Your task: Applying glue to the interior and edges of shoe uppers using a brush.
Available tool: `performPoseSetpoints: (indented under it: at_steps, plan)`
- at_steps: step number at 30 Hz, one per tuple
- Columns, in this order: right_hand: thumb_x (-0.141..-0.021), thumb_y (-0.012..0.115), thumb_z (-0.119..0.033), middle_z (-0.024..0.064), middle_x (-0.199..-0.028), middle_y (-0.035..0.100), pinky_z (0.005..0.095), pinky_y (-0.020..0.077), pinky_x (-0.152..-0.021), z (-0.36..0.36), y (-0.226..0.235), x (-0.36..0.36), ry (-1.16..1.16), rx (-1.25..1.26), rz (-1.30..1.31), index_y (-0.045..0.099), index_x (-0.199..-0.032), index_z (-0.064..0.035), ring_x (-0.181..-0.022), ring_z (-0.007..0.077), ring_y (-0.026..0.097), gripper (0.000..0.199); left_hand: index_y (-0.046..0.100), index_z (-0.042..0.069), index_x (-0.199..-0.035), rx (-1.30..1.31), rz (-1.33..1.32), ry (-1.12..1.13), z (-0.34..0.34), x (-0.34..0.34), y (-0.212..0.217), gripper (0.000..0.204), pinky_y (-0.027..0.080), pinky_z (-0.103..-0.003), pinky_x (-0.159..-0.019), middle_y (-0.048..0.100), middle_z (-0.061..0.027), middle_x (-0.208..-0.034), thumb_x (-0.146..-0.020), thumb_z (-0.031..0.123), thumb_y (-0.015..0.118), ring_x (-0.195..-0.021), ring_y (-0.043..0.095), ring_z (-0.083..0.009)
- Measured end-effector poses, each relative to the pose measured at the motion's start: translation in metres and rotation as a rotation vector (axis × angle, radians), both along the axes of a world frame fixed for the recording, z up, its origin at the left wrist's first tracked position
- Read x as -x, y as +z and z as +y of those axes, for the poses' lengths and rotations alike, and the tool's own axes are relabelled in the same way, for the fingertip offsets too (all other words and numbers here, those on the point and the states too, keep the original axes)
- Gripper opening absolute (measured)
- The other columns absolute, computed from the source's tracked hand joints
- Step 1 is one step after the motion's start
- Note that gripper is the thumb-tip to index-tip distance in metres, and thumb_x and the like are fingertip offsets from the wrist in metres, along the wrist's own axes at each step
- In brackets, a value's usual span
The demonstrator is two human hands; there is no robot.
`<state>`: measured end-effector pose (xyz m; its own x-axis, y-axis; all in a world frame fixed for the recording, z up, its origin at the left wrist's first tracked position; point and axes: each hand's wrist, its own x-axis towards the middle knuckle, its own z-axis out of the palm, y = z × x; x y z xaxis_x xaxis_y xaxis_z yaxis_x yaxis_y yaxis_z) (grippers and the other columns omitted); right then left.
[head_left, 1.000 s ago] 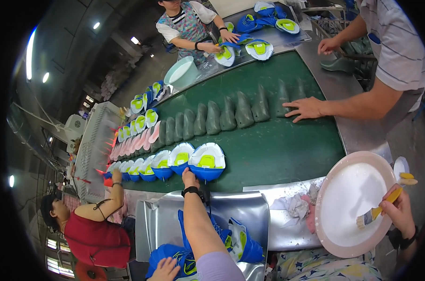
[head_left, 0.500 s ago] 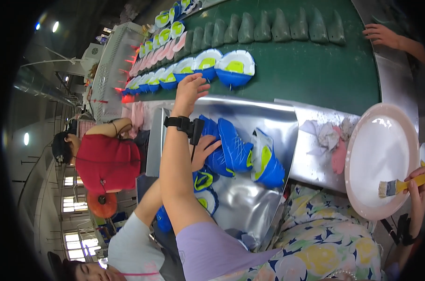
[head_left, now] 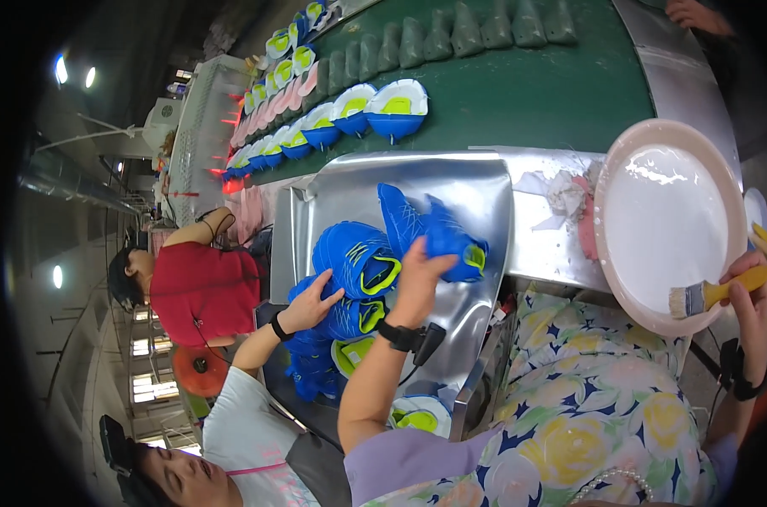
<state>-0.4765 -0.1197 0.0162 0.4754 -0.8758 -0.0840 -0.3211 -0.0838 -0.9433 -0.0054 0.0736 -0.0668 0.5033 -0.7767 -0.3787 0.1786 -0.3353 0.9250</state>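
Observation:
My left hand [head_left: 420, 283], wearing a black wrist strap, reaches into a shiny metal tray [head_left: 490, 190]. It grips a blue shoe upper [head_left: 456, 237] with lime-green lining; some fingers are hidden and the upper is blurred. Another blue upper [head_left: 394, 218] lies against it. In my right hand [head_left: 751, 297] is a paintbrush [head_left: 713, 293] with a yellow handle; its pale bristles are over the near rim of a basin [head_left: 613, 177] of white liquid. Beside my left hand, a co-worker's hand [head_left: 310, 306] rests on more blue uppers [head_left: 351, 253].
A green conveyor belt [head_left: 518, 93] carries rows of blue uppers, pink insoles [head_left: 269, 110] and dark shoe lasts [head_left: 466, 32]. Crumpled rags [head_left: 567, 196] lie between tray and basin. A second yellow-handled brush [head_left: 765, 241] is right of the basin. A person in red [head_left: 201, 287] stands at left.
My left hand has come back from beside the belt down into the tray and taken hold of a blue upper. The co-worker's hand has shifted left with uppers. The brush remains in my right hand.

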Motion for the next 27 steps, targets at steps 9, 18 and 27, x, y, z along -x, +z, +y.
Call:
performPoseSetpoints:
  at_steps: [9,18,27]
  plan:
    - [-0.093,0.06,-0.019,0.0024,-0.091,0.056,0.0203,0.0474,-0.068,-0.004,-0.016,0.014,-0.036,-0.012,-0.001,0.056,-0.102,-0.0059,-0.077,0.0074,0.057,0.016,0.061,0.002,-0.117,0.259,0.806,0.238,0.033,-0.01,-0.063,0.046,0.046,-0.04,-0.1,0.067,-0.0125,-0.116,-0.072,0.005,0.052,-0.109,0.062,-0.0272]
    - [-0.094,0.065,-0.013,0.0032,-0.092,0.061,0.0241,0.0504,-0.07,-0.018,-0.025,-0.01,-0.102,-0.02,-0.034,0.058,-0.099,-0.0016,-0.079,0.0092,0.061,0.014,0.057,0.003,-0.123,0.111,-1.522,-0.481,-0.018,0.038,0.04,0.047,0.04,-0.048,-0.099,0.057,-0.0208,-0.123,-0.076,-0.004,0.058,-0.12,0.051,-0.0405]
    - [-0.089,0.069,-0.018,0.0201,-0.089,0.066,0.0405,0.0518,-0.074,-0.013,-0.022,-0.086,0.553,0.224,0.311,0.059,-0.097,-0.0015,-0.079,0.0361,0.066,0.021,0.058,0.007,-0.115,-0.178,-1.259,-0.826,-0.09,0.002,0.015,0.042,0.053,-0.041,-0.082,0.067,-0.0186,-0.098,-0.076,-0.009,0.053,-0.089,0.067,-0.0387]
